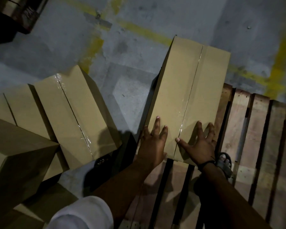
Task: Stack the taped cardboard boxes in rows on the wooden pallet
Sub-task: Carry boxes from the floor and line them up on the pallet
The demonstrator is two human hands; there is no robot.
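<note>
head view – a long taped cardboard box (188,96) sits at the centre, its clear tape seam running lengthways from 6 toward 12 o'clock. its near end lies over the 9 o'clock edge of the wooden pallet (257,129), while the far end reaches out above the concrete floor (130,52); whether it is fully set down cannot be told. the left hand (153,144) rests on the near left corner of the lid, fingers (157,124) straight and spread, gripping nothing. the right hand (199,146) presses the near right part of the lid, fingers splayed and a little arched, thumb touching the tape seam – also not closed round anything. a black wristband (206,163) circles the right wrist, and a sandalled foot (224,164) stands on the pallet slats just beside it. at 9 o'clock two more taped boxes (76,116) lie side by side on the floor, with another plain box (15,162) nearer at 8 o'clock. worn yellow lines (144,31) cross the floor at 12 o'clock.
</note>
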